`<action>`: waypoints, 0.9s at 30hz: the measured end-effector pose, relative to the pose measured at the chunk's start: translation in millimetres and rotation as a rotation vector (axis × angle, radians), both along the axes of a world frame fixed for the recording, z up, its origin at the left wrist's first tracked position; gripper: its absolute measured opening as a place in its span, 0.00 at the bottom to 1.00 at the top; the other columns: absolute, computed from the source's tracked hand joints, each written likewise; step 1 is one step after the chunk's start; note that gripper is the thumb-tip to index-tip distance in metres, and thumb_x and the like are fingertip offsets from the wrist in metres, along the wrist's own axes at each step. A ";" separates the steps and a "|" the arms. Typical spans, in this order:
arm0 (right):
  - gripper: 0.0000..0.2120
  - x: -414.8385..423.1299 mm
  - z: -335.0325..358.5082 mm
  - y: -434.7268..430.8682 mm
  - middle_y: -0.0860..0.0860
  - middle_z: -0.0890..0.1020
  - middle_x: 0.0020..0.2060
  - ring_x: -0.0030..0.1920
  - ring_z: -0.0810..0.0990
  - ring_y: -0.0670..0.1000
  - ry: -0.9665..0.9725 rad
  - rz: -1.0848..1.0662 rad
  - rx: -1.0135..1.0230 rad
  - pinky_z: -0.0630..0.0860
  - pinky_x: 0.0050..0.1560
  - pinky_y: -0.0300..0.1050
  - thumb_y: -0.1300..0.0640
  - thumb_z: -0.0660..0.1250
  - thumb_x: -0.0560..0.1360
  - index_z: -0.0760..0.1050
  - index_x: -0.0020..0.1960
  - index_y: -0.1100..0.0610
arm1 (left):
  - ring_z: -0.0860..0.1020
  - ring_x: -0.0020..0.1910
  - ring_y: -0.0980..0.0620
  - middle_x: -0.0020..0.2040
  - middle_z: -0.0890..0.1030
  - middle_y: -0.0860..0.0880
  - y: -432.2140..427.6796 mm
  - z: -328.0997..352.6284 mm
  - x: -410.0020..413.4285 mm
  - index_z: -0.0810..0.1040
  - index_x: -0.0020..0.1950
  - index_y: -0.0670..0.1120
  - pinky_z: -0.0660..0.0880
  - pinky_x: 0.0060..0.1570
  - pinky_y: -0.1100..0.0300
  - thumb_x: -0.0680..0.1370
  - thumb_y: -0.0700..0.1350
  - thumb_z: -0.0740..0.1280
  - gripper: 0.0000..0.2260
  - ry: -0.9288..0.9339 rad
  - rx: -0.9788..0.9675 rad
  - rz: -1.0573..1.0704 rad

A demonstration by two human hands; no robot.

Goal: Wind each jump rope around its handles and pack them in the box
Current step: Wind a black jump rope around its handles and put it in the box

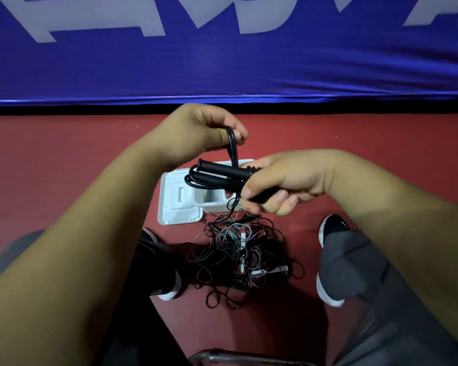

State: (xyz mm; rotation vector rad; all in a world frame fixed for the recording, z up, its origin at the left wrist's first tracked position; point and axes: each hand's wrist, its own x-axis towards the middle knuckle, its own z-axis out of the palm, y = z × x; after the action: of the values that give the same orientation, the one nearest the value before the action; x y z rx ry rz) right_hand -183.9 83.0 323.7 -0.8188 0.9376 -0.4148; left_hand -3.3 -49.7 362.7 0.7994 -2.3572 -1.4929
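My right hand [280,184] grips the two black handles [220,169] of a jump rope, held level above the floor with loops of cord lying along them. Higher up and to the left, my left hand [196,130] pinches a loop of the same black cord [232,149] and holds it taut above the handles. Below the hands stands a small white box [180,207] on the red floor, its lid open to the left. A tangled pile of black and grey ropes [238,257] with white handles in it lies between my feet.
A blue banner with white lettering [222,48] runs along the far edge of the red floor [64,167]. My shoes [331,233] flank the rope pile. A metal bar [236,356] shows at the bottom edge.
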 end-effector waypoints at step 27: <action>0.06 0.3 -22.7 -30.2 0.54 0.78 0.40 0.29 0.63 0.48 0.408 -0.692 -0.197 0.59 0.28 0.41 0.57 0.65 0.78 0.79 0.50 0.58 | 0.86 0.30 0.43 0.42 0.85 0.37 34.5 -23.3 -10.2 0.73 0.52 0.35 0.85 0.39 0.39 0.85 0.35 0.54 0.09 -0.640 -0.159 0.134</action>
State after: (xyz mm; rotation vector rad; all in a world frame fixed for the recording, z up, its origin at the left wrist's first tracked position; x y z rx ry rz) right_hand -183.5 52.8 301.0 -0.7525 1.5840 -0.9735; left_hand -13.5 -15.3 339.4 1.5371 -2.7284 -1.0822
